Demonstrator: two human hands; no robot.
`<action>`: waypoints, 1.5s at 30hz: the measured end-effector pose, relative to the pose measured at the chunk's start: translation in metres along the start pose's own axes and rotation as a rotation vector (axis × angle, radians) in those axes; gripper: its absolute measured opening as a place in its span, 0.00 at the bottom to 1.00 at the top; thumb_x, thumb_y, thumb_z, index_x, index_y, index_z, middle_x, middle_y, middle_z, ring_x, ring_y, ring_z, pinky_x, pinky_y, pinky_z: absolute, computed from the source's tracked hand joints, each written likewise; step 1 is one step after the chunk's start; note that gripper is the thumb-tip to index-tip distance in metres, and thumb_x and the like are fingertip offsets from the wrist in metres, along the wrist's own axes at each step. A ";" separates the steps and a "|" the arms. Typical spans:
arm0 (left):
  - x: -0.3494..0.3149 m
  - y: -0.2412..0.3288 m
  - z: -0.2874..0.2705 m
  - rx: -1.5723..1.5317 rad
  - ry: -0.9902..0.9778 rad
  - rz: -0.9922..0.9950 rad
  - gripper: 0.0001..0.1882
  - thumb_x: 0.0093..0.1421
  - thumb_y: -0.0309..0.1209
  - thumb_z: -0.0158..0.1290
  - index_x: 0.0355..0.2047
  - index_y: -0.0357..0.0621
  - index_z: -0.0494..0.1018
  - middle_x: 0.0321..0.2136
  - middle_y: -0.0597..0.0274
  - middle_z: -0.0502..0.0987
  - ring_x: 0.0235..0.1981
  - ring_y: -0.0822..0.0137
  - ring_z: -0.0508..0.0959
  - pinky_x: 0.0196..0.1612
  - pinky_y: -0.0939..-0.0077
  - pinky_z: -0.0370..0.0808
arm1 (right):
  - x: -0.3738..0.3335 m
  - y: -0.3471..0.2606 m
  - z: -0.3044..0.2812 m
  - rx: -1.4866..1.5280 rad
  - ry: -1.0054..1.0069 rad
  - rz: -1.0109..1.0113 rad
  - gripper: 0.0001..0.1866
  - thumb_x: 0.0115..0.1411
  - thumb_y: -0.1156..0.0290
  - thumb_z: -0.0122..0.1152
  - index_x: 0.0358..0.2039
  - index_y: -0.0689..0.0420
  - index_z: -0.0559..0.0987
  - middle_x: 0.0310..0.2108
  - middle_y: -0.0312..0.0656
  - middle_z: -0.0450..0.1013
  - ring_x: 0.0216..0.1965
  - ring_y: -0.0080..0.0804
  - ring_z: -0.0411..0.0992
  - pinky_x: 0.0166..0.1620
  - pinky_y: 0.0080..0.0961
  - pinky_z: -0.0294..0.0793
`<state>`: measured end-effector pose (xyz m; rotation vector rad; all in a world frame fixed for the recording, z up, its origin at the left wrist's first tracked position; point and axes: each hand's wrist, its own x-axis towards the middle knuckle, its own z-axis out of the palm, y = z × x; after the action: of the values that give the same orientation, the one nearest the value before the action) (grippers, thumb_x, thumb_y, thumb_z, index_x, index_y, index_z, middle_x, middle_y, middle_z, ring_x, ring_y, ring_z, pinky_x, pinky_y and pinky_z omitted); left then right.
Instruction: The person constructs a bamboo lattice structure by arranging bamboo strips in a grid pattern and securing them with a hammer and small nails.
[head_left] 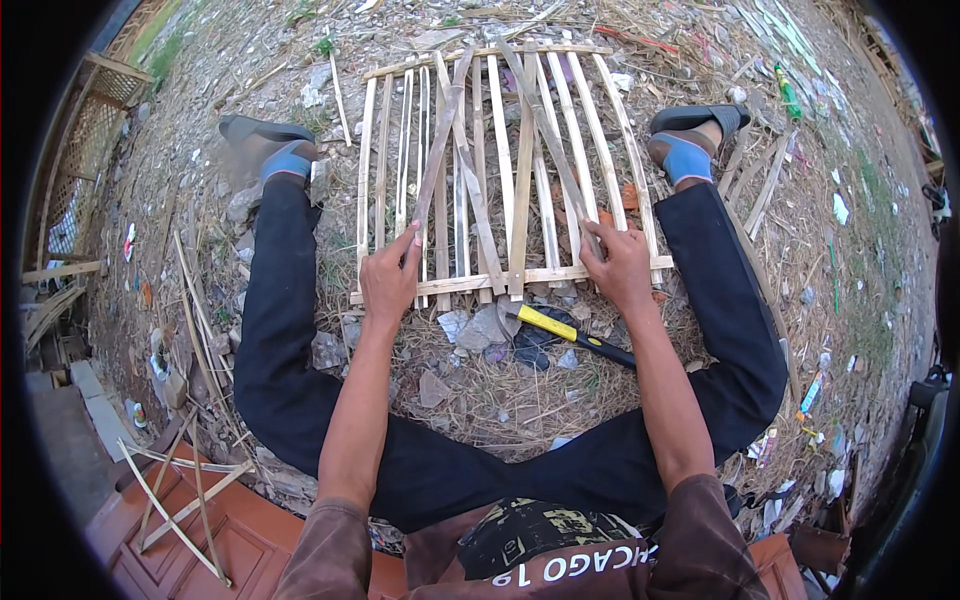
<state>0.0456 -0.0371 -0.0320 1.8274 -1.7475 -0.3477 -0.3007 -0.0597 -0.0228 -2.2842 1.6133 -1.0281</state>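
Left hand: the left hand (pixel 388 280) is mostly closed, thumb and forefinger pinching the lower end of the left dark slat (pixel 434 165), above the frame's near left corner.
Right hand: the right hand (pixel 620 268), fingers curled, pinches the lower end of the right dark slat (pixel 553 145) just above the near right corner.
Dark slats: weathered grey-brown, aslant over the frame; their far ends reach the far rail (pixel 570 48) near its middle, and they spread apart toward the hands.
Other slanting slats: a greyish slat (pixel 479 220) crosses beneath or over the left dark one, which I cannot tell; a browner slat (pixel 521 210) runs nearly straight. Both end at the near rail (pixel 560 273), close to its middle.
Frame: the wooden frame (pixel 498 140) lies flat on the ground between the legs (pixel 285 270), its upright slats pale, rough and unevenly spaced, some streaked dark.
Tool: a yellow-and-black handled tool (pixel 548 322) rests on the ground just outside the near rail, toward its right half.
Ground: stones, dry grass and litter cover the ground (pixel 450 400); a green bottle (pixel 787 92) lies beyond the right foot.
Lower left: thin crossed strips (pixel 190 500) rest on a red-brown panel (pixel 270 530).
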 end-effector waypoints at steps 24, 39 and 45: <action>-0.001 -0.014 0.006 -0.149 -0.035 -0.056 0.23 0.54 0.33 0.65 0.51 0.47 0.79 0.19 0.52 0.74 0.18 0.63 0.71 0.25 0.67 0.68 | -0.001 0.008 -0.001 0.138 -0.096 0.145 0.16 0.50 0.72 0.69 0.42 0.57 0.85 0.22 0.44 0.78 0.22 0.37 0.75 0.36 0.32 0.71; -0.002 -0.019 0.009 -0.082 0.029 0.049 0.21 0.54 0.34 0.65 0.50 0.47 0.80 0.22 0.54 0.78 0.21 0.64 0.73 0.28 0.69 0.70 | -0.002 0.012 -0.003 0.175 -0.120 0.125 0.16 0.50 0.74 0.68 0.42 0.55 0.85 0.22 0.43 0.77 0.23 0.36 0.74 0.34 0.32 0.69; -0.001 -0.013 0.003 -0.060 -0.003 0.038 0.21 0.54 0.35 0.64 0.49 0.49 0.81 0.25 0.51 0.80 0.25 0.55 0.77 0.32 0.62 0.73 | 0.003 0.002 -0.010 0.265 -0.085 0.155 0.17 0.50 0.76 0.67 0.43 0.59 0.85 0.24 0.46 0.79 0.21 0.30 0.74 0.28 0.26 0.72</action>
<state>0.0546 -0.0368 -0.0416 1.7505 -1.7526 -0.3831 -0.3077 -0.0608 -0.0149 -1.9718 1.4934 -1.0237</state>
